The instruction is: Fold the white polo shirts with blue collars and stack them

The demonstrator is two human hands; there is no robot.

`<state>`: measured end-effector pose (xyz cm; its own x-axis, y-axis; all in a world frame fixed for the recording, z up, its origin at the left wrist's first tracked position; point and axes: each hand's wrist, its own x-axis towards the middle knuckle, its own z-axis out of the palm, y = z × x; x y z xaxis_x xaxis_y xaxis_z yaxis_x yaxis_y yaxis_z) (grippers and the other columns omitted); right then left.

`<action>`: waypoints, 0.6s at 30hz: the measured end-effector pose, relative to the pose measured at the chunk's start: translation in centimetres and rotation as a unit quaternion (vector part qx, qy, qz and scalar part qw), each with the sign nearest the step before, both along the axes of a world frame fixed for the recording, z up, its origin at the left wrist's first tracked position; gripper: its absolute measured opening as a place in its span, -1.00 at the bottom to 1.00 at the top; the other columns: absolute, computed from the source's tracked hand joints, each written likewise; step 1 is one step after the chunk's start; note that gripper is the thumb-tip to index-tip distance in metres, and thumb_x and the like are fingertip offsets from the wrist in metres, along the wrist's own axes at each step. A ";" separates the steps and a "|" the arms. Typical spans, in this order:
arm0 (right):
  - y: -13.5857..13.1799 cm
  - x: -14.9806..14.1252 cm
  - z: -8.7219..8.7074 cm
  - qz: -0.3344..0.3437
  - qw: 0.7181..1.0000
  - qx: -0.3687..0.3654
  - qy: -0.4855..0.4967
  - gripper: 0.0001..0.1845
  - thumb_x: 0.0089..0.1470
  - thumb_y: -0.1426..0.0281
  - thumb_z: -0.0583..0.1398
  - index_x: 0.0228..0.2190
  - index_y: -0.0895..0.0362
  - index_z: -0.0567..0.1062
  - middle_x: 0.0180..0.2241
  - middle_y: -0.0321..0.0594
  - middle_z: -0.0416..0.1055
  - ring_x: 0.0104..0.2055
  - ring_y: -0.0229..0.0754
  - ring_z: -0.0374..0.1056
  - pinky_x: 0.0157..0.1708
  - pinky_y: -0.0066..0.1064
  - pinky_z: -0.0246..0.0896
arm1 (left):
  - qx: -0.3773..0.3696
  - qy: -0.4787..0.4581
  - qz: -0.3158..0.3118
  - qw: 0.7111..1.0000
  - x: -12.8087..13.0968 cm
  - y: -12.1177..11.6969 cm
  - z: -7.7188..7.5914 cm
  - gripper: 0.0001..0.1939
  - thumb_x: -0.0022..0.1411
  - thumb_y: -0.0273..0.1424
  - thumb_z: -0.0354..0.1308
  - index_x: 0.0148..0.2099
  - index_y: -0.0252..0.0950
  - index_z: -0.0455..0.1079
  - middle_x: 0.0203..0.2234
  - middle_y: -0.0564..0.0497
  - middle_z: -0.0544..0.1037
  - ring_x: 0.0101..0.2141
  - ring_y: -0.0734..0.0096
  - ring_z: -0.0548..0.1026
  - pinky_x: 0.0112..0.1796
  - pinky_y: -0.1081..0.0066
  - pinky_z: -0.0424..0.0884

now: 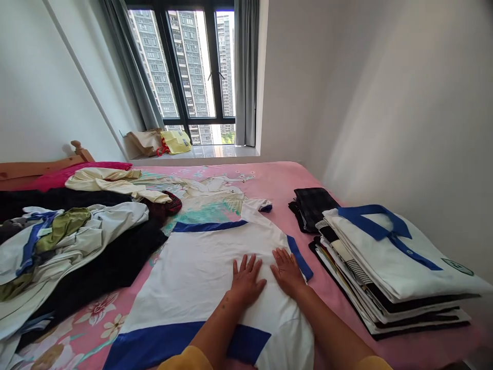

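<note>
A white shirt with blue trim (204,267) lies spread flat on the pink bed sheet (285,180). My left hand (245,280) rests palm down on its middle, fingers spread. My right hand (287,270) lies flat beside it, close to the shirt's blue-edged right side, fingers stretched out. Neither hand grips anything.
A stack of folded clothes (389,267), topped by a white shirt with a blue collar, sits at the right by the wall. Dark folded cloth (311,205) lies behind it. A heap of unfolded garments (69,241) covers the left. Bags (157,141) stand on the window sill.
</note>
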<state>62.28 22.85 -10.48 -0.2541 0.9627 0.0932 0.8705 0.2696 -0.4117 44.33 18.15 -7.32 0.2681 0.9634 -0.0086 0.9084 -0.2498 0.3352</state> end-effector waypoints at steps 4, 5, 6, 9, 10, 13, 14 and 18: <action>0.0 0.5 -1.7 -0.003 0.997 0.036 -0.071 -0.41 0.20 0.19 -0.09 0.21 0.11 0.09 0.27 -0.18 -0.05 0.33 -0.11 -0.27 0.27 -0.06 -0.47 | 0.016 -0.003 0.024 1.000 0.2 0.4 -1.8 -0.28 0.14 0.03 -0.05 0.31 -0.04 -0.03 0.31 0.05 -0.07 0.29 0.03 -0.22 0.16 -0.18 -0.46; 0.0 0.4 -1.9 -0.003 0.996 0.044 -0.074 -0.41 0.19 0.18 -0.09 0.21 0.10 0.09 0.27 -0.19 -0.03 0.33 -0.11 -0.25 0.27 -0.06 -0.44 | 0.012 -0.005 0.022 1.000 0.1 0.2 -1.8 -0.25 0.12 0.05 -0.05 0.31 -0.04 -0.04 0.31 0.04 -0.07 0.29 0.03 -0.22 0.16 -0.19 -0.46; -0.1 0.4 -2.0 -0.003 0.996 0.052 -0.076 -0.40 0.19 0.17 -0.09 0.21 0.10 0.09 0.26 -0.19 -0.02 0.32 -0.11 -0.23 0.27 -0.05 -0.41 | 0.008 -0.008 0.017 1.000 0.0 0.1 -1.8 -0.22 0.10 0.09 -0.04 0.32 -0.04 -0.05 0.31 0.03 -0.07 0.29 0.02 -0.22 0.16 -0.19 -0.46; -0.4 0.4 -2.8 -0.008 0.993 0.083 -0.083 -0.37 0.17 0.10 -0.10 0.20 0.10 0.11 0.25 -0.16 0.03 0.31 -0.09 -0.17 0.25 -0.04 -0.31 | 0.001 -0.014 -0.004 1.000 -2.0 -0.2 -1.4 -0.13 0.04 0.17 -0.06 0.33 -0.05 -0.11 0.31 0.01 -0.08 0.29 0.04 -0.19 0.16 -0.19 -0.47; -0.4 0.4 -3.2 -0.010 0.992 0.095 -0.087 -0.35 0.16 0.08 -0.11 0.20 0.11 0.12 0.24 -0.15 0.04 0.30 -0.08 -0.15 0.25 -0.04 -0.29 | 0.000 -0.010 0.001 1.000 -3.5 -0.3 -1.3 -0.13 0.04 0.18 -0.08 0.33 -0.05 -0.11 0.31 0.01 -0.08 0.29 0.06 -0.18 0.16 -0.19 -0.47; -0.2 0.8 -4.6 -0.006 0.987 0.129 -0.093 -0.33 0.16 0.05 -0.15 0.19 0.13 0.13 0.24 -0.14 0.04 0.30 -0.07 -0.14 0.24 -0.05 -0.26 | -0.024 0.027 0.088 0.995 -10.7 -0.7 -1.1 -0.19 0.10 0.15 -0.12 0.32 -0.07 -0.06 0.31 -0.02 -0.08 0.29 0.10 -0.16 0.16 -0.16 -0.45; -0.1 0.9 -5.1 -0.002 0.986 0.139 -0.093 -0.32 0.16 0.04 -0.16 0.19 0.13 0.14 0.24 -0.15 0.04 0.30 -0.07 -0.13 0.24 -0.04 -0.25 | -0.038 0.042 0.132 0.990 -13.7 -1.2 -1.0 -0.21 0.12 0.13 -0.13 0.31 -0.09 -0.04 0.31 -0.03 -0.07 0.29 0.10 -0.15 0.17 -0.16 -0.43; 0.1 1.0 -6.0 0.006 0.982 0.162 -0.095 -0.31 0.14 0.02 -0.17 0.17 0.12 0.17 0.22 -0.16 0.09 0.29 -0.05 -0.11 0.23 -0.04 -0.22 | -0.040 0.088 0.290 0.952 -24.6 -3.5 -1.4 -0.33 0.22 0.01 -0.17 0.30 -0.14 0.00 0.30 -0.06 -0.03 0.28 0.10 -0.10 0.17 -0.16 -0.32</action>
